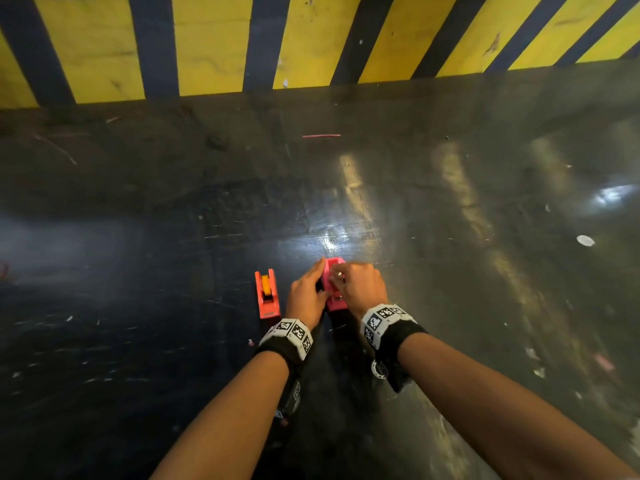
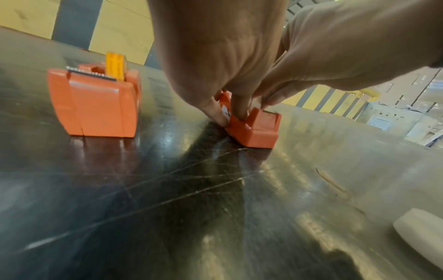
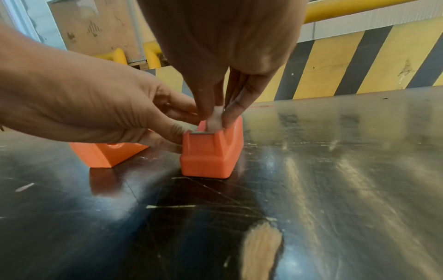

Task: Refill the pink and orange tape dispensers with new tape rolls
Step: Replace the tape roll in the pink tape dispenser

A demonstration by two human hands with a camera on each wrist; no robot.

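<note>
The pink tape dispenser (image 1: 335, 299) (image 3: 210, 153) stands on the dark table in front of me. My left hand (image 1: 320, 284) (image 2: 230, 115) grips its left side, thumb and fingers curled round the body. Over its cutter end my right hand (image 1: 337, 276) (image 3: 215, 116) pinches a whitish strip of tape (image 3: 214, 121) between thumb and fingers. The roll inside the pink dispenser is hidden by my hands. The orange dispenser (image 1: 267, 294) (image 2: 95, 102) stands free just to the left, with a yellow-orange roll (image 2: 116, 65) seated in it.
A whitish round object (image 2: 422, 233) lies on the table (image 1: 450, 237) near my right wrist. A small white disc (image 1: 585, 240) sits far right and a pink strip (image 1: 320, 136) lies farther back. A yellow-and-black striped wall (image 1: 207, 39) closes the far edge.
</note>
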